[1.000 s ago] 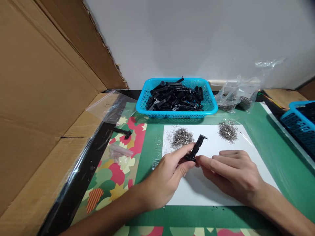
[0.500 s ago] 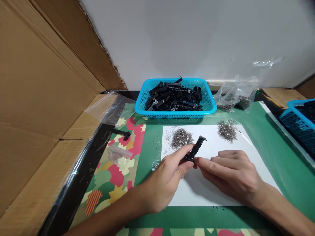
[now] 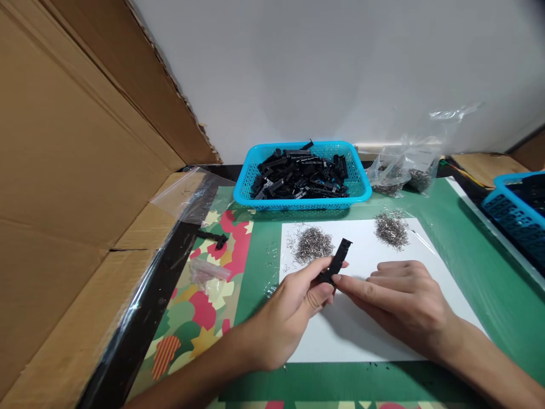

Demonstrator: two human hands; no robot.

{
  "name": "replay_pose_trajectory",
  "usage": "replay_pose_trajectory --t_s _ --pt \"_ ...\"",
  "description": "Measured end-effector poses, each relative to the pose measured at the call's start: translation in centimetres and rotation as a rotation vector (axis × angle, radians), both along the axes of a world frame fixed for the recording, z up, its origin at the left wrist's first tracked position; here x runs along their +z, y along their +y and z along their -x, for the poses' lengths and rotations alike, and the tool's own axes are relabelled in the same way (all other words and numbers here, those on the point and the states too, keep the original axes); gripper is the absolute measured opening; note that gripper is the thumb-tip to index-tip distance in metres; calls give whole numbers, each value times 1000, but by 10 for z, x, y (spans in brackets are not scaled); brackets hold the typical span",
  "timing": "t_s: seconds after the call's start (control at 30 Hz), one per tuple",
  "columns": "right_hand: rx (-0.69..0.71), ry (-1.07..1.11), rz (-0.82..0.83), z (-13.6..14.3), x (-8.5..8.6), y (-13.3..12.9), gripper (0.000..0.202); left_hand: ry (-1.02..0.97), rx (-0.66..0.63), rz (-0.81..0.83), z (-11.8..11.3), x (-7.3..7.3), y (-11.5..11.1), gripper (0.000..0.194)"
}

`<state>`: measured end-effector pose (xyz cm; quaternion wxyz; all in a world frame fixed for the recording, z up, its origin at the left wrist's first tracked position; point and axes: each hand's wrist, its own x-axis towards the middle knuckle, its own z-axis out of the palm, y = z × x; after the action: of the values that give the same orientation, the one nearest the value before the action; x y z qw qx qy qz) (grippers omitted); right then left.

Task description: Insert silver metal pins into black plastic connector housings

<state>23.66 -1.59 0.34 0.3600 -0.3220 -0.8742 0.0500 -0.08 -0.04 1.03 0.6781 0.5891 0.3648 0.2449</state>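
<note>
My left hand (image 3: 293, 309) grips a black plastic part (image 3: 339, 258) between thumb and fingers, its long end pointing up and to the right. The index fingertip of my right hand (image 3: 400, 301) touches the lower end of that part; the other fingers are curled, and anything pinched in them is too small to make out. Both hands are over a white sheet (image 3: 366, 335). Behind my left hand lies a pile of small metal pieces (image 3: 314, 244), and a second metal pile (image 3: 390, 229) rests at the sheet's back right.
A blue basket (image 3: 242, 190) full of black parts stands at the back. Clear bags (image 3: 389, 176) of metal pieces are beside it. Another blue basket (image 3: 511, 199) is at far right. A loose black part (image 3: 219, 241) and a small plastic bag (image 3: 208, 271) lie left; cardboard (image 3: 63, 142) rises there.
The black part has turned in my left hand, showing a flatter side. My right hand stays beside it, fingertip still at its lower end. The view has shifted slightly.
</note>
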Motion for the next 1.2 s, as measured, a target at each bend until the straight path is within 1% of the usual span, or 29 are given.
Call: replay_pose_trajectory --t_s 0.07,0.13,0.23,0.37,0.43,0.5,0.57,0.63,0.77,0.9,0.97,1.07,1.13,1.2 --pt "-6 13 -4 -2 4 1 26 -74 -31 85 0 -1 1 47" --pt "-10 15 -3 -5 7 2 28 -100 -57 99 1 -2 2 46" --pt "-27 13 -16 -10 9 5 29 -85 -103 51 3 -1 4 46" --pt "-29 18 -35 -12 8 6 30 -44 -177 24 5 5 4 53" --pt "-21 23 -43 -13 8 6 31 0 -196 -24 5 7 5 56" --pt "-10 26 -57 -13 9 5 31 40 -194 -114 4 9 5 59" --pt "-5 31 -71 -14 10 5 29 65 -155 -224 3 9 5 58" --pt "-18 37 -77 -16 9 6 26 84 -69 -320 1 8 5 51" --pt "-48 24 -77 -19 4 11 16 157 105 -460 0 4 6 40" --pt "-56 8 -77 -19 1 15 16 197 209 -672 0 2 6 15" --pt "-50 13 -82 -17 1 14 17 219 238 -781 0 2 6 11" --pt "-72 56 -104 -14 4 11 15 274 261 -907 0 5 5 16" --pt "-120 105 -116 -13 6 8 19 305 244 -928 -1 5 5 15" --pt "-158 196 -99 -14 7 5 27 324 203 -918 -2 4 4 15"
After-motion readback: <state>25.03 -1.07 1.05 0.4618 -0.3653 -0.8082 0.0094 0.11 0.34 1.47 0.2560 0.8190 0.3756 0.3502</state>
